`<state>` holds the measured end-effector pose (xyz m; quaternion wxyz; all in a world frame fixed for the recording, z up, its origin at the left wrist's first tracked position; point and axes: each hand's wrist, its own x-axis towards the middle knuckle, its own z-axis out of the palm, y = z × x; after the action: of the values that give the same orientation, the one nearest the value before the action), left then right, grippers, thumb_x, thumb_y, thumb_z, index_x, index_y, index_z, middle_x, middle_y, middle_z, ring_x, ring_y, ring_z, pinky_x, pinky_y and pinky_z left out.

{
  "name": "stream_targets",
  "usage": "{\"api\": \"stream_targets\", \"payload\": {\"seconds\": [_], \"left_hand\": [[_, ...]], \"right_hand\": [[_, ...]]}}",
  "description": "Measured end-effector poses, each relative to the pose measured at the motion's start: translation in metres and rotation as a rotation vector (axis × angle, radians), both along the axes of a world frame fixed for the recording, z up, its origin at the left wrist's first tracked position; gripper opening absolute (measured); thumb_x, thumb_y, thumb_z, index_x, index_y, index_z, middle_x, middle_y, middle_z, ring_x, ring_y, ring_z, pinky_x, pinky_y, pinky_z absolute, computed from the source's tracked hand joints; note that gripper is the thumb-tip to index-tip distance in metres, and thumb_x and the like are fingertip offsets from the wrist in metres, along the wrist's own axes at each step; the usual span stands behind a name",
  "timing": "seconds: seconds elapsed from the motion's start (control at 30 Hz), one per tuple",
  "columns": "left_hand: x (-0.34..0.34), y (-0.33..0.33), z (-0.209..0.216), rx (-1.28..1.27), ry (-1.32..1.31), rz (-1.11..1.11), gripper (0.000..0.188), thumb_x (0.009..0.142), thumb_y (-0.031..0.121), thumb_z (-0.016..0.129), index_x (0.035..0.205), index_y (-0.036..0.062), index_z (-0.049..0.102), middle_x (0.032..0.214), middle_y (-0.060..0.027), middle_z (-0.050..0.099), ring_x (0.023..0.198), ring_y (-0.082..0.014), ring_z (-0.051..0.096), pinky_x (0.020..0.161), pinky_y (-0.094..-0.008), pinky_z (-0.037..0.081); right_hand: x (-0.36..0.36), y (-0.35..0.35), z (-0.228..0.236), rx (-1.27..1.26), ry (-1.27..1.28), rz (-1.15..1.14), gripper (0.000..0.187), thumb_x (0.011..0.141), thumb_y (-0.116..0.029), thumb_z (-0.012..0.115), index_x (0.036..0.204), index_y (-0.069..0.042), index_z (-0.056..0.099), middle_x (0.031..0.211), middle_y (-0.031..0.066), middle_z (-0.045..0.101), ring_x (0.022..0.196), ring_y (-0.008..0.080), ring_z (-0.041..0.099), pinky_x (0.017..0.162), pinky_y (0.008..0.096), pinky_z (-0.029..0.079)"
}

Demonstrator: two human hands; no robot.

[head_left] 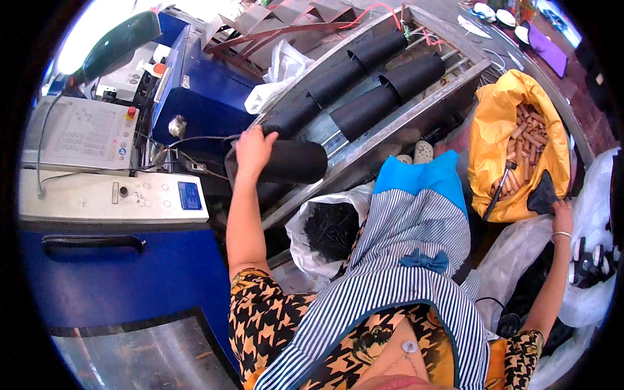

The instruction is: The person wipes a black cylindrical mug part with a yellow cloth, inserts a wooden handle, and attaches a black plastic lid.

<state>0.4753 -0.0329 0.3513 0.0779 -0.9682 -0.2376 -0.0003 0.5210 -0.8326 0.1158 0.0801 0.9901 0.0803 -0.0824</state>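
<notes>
My left hand (254, 152) is at the left end of the nearest black curved sheet (296, 162), its fingers bent over the far edge. That sheet lies at the near left end of a metal-framed rack (383, 140). Several more black curved sheets (367, 107) rest in two rows farther along it. Off to the right, my right hand (562, 214) is closed on the corner of a dark cloth (545, 194). The cloth lies over the near rim of a yellow bag (484, 140) full of brown cylindrical pieces (528, 140). A black-handled tool (499, 192) leans on them.
A blue machine (123, 279) with a pale control panel (84, 136) and red button stands left. A white bag (302, 227) of black strips (331, 227) sits before the rack. Clear plastic bags (520, 250) lie at right. A thin cable (201, 138) runs toward my left hand.
</notes>
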Motion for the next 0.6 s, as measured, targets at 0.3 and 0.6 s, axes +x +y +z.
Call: {"api": "stream_targets", "payload": {"seconds": [0.3, 0.6], "left_hand": [[-0.01, 0.031, -0.076, -0.096, 0.044, 0.03, 0.053, 0.086, 0.05, 0.062, 0.114, 0.0057, 0.065, 0.113, -0.0151, 0.066, 0.112, -0.035, 0.058, 0.093, -0.0501, 0.045], [-0.069, 0.008, -0.038, -0.136, -0.365, -0.296, 0.033, 0.08, 0.019, 0.073, 0.108, 0.0052, 0.062, 0.115, -0.0136, 0.063, 0.115, -0.032, 0.054, 0.096, -0.0437, 0.04]], "right_hand": [[0.044, 0.011, -0.006, 0.652, -0.314, -0.441, 0.039, 0.095, -0.034, 0.055, 0.116, -0.002, 0.061, 0.107, 0.0202, 0.065, 0.101, 0.0367, 0.061, 0.087, 0.0396, 0.047], [0.027, 0.31, 0.088, 1.931, 0.527, -0.645, 0.037, 0.098, -0.033, 0.051, 0.118, -0.003, 0.057, 0.108, 0.0088, 0.064, 0.093, 0.0197, 0.064, 0.082, 0.0333, 0.052]]}}
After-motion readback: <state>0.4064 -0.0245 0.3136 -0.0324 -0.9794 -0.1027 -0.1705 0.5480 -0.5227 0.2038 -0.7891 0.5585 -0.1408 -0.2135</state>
